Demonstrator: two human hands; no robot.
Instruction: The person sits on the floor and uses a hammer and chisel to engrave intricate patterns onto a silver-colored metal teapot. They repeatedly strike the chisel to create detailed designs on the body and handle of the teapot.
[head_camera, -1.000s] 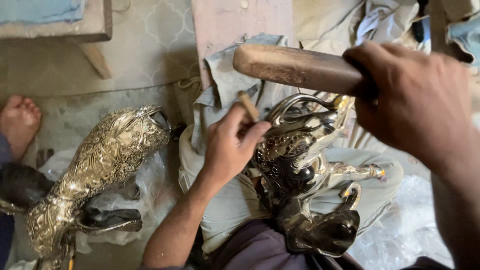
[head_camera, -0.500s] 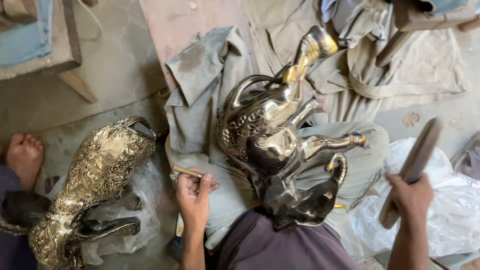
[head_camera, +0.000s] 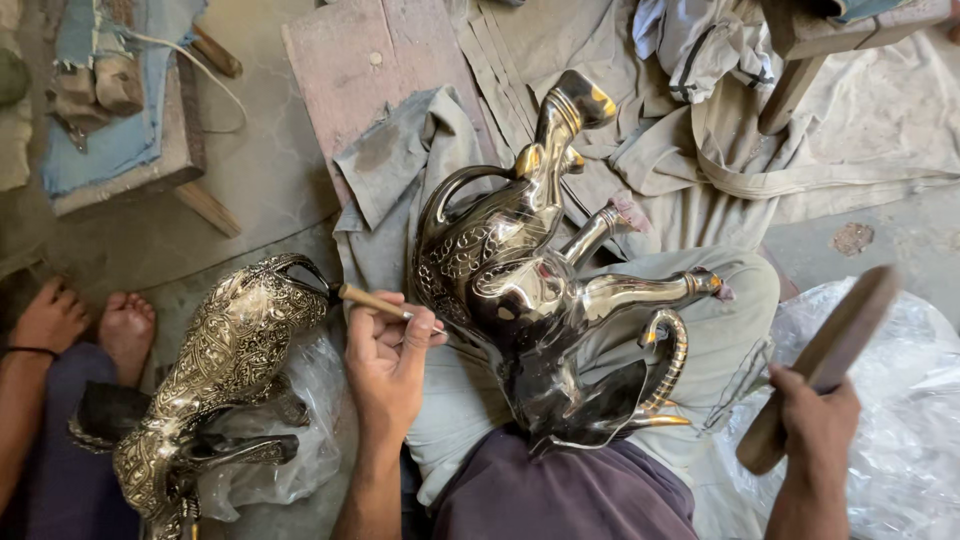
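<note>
The left hand (head_camera: 385, 365) is pinching a thin wooden-handled chisel (head_camera: 385, 303), fingers closed round it, its tip lying against the flank of the brass elephant (head_camera: 545, 300) that is resting on its back across the person's lap, legs and trunk pointing up. The right hand (head_camera: 812, 425) is gripping a flat wooden mallet (head_camera: 822, 358), held off to the side, well apart from the figure. Just beside the left hand, an engraved brass figure (head_camera: 215, 370) is lying on clear plastic (head_camera: 320, 390). Farther off, grey cloths (head_camera: 640, 150) are covering the floor.
</note>
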